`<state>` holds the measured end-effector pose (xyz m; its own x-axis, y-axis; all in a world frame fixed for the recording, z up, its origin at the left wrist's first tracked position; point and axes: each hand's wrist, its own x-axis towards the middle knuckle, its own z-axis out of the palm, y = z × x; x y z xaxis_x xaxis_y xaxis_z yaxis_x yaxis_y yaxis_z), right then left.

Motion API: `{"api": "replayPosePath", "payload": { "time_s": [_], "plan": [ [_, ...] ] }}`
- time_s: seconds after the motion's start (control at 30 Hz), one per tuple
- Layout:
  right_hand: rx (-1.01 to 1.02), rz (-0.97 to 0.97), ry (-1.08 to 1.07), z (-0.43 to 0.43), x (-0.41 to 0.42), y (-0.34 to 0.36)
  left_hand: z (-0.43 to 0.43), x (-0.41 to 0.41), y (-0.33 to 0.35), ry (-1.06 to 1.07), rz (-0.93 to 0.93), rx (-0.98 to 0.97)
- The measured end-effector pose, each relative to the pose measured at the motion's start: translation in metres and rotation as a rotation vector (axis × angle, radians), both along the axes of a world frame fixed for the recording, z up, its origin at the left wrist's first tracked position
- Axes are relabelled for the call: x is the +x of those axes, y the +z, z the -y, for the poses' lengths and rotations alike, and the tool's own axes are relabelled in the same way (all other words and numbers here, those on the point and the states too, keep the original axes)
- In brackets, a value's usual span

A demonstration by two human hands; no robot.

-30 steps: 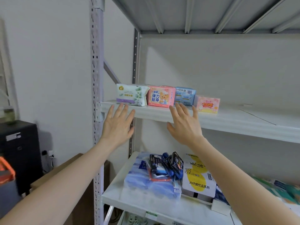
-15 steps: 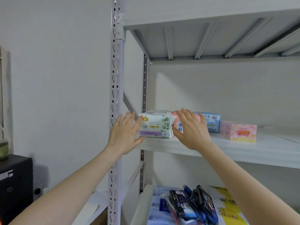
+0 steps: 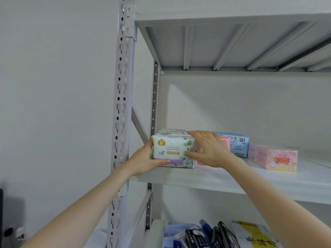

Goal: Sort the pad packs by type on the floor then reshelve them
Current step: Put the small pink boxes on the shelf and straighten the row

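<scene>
Grey metal shelving stands against a pale wall. On its middle shelf (image 3: 223, 181) the white leaf-printed pad pack (image 3: 172, 149) sits at the left end, just beside a pink pack (image 3: 226, 142), with a blue pack (image 3: 236, 145) and a pink box (image 3: 275, 158) further right. The left hand (image 3: 145, 161) and right hand (image 3: 209, 151) clasp its two ends. It looks light, soft and slick-wrapped, so an even squeeze on both ends seems safest.

White pack (image 3: 172, 150) with green leaves and purple band; pink pack (image 3: 224, 143); blue pack (image 3: 237, 145).
</scene>
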<state>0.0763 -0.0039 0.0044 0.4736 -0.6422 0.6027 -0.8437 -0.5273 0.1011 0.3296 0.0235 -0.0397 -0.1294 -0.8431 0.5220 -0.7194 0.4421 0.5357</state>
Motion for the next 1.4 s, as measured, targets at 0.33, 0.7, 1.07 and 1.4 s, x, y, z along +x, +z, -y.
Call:
{"api": "replayPosePath", "payload": {
  "time_s": [0.33, 0.7, 1.07, 1.4],
  "plan": [
    [0.014, 0.018, 0.026, 0.009, 0.020, 0.003, 0.021, 0.018, 0.007, -0.183, -0.114, 0.216],
    [0.034, 0.057, -0.002, -0.001, 0.022, 0.002, 0.015, 0.012, 0.005, -0.159, -0.266, 0.135],
    [-0.005, 0.442, 0.087, -0.039, -0.013, -0.028, -0.029, -0.007, 0.007, -0.001, -0.197, -0.276],
    [0.290, 0.749, 0.149, -0.025, -0.095, -0.018, -0.023, -0.079, 0.081, -0.125, 0.118, -0.061]
  ]
}}
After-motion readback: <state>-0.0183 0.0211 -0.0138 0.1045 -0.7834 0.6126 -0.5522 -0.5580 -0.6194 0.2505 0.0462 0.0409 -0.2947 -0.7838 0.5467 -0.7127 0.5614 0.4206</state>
